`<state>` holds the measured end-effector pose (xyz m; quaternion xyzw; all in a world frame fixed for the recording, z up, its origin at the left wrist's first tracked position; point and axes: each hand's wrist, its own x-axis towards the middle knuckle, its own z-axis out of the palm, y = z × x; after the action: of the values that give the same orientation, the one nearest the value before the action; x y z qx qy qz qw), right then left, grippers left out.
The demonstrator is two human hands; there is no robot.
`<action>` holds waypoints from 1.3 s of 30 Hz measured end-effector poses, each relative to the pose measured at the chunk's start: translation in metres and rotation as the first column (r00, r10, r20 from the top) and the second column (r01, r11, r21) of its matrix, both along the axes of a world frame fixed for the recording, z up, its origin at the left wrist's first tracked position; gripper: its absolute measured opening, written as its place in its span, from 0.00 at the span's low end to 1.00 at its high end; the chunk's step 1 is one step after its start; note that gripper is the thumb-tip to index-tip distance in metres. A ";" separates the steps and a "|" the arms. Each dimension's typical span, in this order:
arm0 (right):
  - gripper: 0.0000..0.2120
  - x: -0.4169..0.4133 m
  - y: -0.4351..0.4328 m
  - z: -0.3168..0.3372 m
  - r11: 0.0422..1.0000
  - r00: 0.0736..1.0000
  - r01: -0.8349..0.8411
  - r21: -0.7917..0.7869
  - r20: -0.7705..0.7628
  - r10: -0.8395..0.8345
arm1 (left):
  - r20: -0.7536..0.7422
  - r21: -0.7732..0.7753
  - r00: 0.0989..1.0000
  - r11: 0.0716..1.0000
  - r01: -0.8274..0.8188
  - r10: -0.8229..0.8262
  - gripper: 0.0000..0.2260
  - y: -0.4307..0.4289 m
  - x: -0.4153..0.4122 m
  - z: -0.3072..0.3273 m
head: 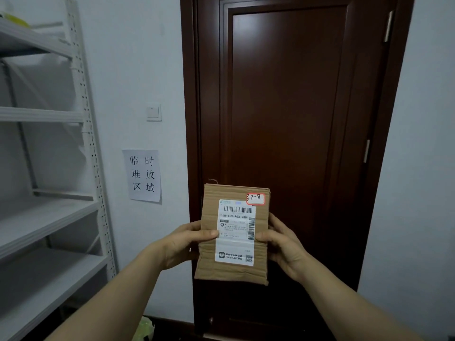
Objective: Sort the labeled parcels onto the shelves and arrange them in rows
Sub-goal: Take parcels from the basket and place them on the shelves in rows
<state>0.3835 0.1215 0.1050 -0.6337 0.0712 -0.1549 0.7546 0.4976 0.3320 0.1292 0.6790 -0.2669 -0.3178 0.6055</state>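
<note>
At nine o'clock the shelf boards (49,217) leave open gaps between them, free from the front. Their perforated post (91,143) stands at ten o'clock, edging that opening. At twelve the closed door (283,107) bars the way, right behind the box (209,269) I hold. Wall (430,168) closes off three o'clock.

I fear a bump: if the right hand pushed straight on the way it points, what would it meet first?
Likely the brown door, just behind the cardboard parcel the right hand grips; depth is unclear.
</note>
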 end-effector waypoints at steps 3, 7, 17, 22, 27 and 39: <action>0.47 0.001 0.001 -0.001 1.000 1.000 -0.020 -0.010 0.010 0.020 | 0.005 0.010 1.000 1.000 -0.004 0.004 0.38 0.003 0.001 -0.001; 0.47 0.003 0.002 -0.003 1.000 0.999 -0.028 -0.009 0.022 0.028 | 0.013 0.018 1.000 1.000 -0.002 0.002 0.41 0.006 0.002 -0.002; 0.42 0.005 0.008 0.000 0.995 0.994 -0.100 -0.016 0.045 0.100 | 0.047 0.034 0.999 0.999 -0.024 0.022 0.43 0.015 -0.004 0.001; 0.43 0.005 0.013 0.001 0.993 0.992 -0.115 -0.025 0.057 0.117 | 0.084 0.013 0.992 0.995 -0.096 0.094 0.39 0.022 -0.005 0.001; 0.45 0.005 0.021 0.005 0.990 0.988 -0.137 -0.028 0.064 0.138 | 0.090 -0.003 0.984 0.988 -0.155 0.154 0.29 0.033 -0.009 0.004; 0.25 0.052 0.098 0.009 0.959 0.962 -0.273 -0.075 -0.036 0.271 | -0.003 -0.141 0.876 0.867 -0.478 0.482 0.25 0.111 -0.010 0.010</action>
<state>0.4360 0.2198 0.1140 -0.6687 -0.0130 -0.0442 0.7421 0.4874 0.4427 0.1392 0.6859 -0.1207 -0.1273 0.7062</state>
